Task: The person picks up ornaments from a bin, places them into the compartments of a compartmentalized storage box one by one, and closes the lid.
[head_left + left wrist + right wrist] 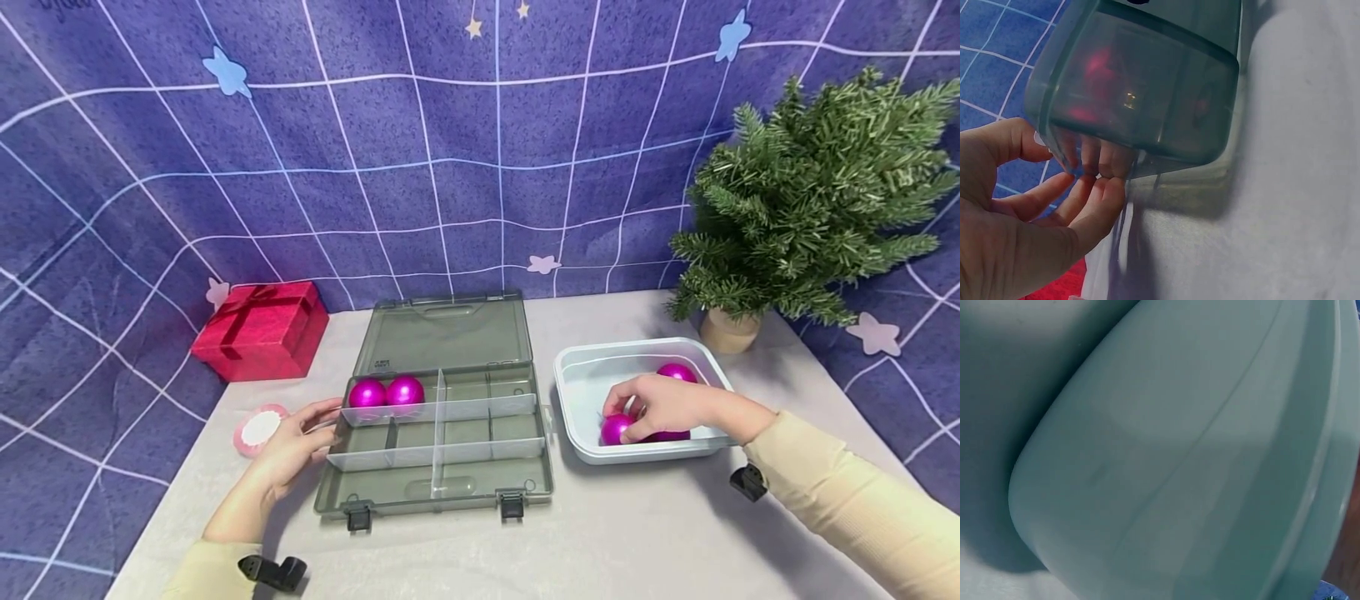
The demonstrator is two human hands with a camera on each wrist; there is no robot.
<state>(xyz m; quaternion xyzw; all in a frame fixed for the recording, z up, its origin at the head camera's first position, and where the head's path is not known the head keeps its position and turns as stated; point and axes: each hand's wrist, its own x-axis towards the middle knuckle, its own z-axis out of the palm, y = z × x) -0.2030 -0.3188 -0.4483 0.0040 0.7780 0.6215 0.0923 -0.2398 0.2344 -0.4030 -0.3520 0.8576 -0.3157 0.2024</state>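
My right hand [663, 406] reaches into a white plastic tub [592, 457], pinching a shiny magenta Christmas bauble [615, 430] between thumb and fingers. More magenta baubles [677, 372] lie in the tub beside and partly under the hand. Against the left wall of a grey see-through compartment box [491, 471], the fingertips of my left hand [294, 446] rest from outside; the left wrist view shows them touching the box wall [1166, 125]. Two magenta baubles [405, 392] sit side by side in its back left compartment. Only the tub's outer wall [1166, 456] fills the right wrist view.
The box's lid [450, 333] lies opened backward. A red gift box [262, 329] stands at back left, with a pink-and-white round object [258, 429] in front, partly behind the left hand. A small artificial fir tree [810, 200] rises behind the tub. Blue gridded cloth [465, 125] hangs behind.
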